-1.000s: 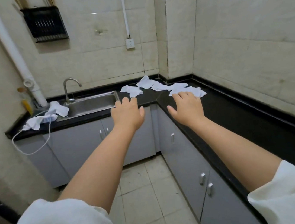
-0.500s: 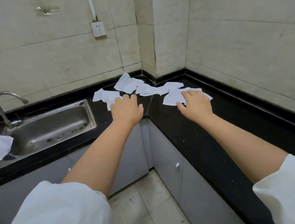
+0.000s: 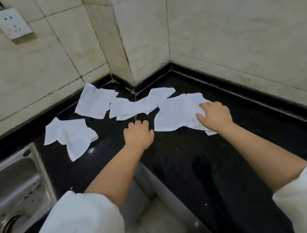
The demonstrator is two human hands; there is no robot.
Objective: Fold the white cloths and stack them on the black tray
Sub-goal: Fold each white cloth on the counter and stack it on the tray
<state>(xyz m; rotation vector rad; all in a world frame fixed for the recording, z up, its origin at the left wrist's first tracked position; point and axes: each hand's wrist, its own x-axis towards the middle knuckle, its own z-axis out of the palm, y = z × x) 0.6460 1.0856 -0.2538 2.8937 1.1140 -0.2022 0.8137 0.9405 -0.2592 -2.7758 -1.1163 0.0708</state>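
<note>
Both hands have slid in toward the countertop (image 3: 231, 165) corner since a moment ago: right hand (image 3: 214, 116) now flat on the nearest white cloth (image 3: 175, 112), left hand (image 3: 138, 135) loosely curled, empty, beside it; folding's barely started, so next up is pinching an edge.

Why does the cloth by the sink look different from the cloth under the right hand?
The cloth by the sink lies bunched and twisted, while the cloth under the right hand lies spread flatter. No hand touches the sink-side cloth, but the right hand rests on the other one. The sink-side cloth lies alone, while the other overlaps a neighbouring cloth. Both are white, unfolded and on the black counter.
</note>
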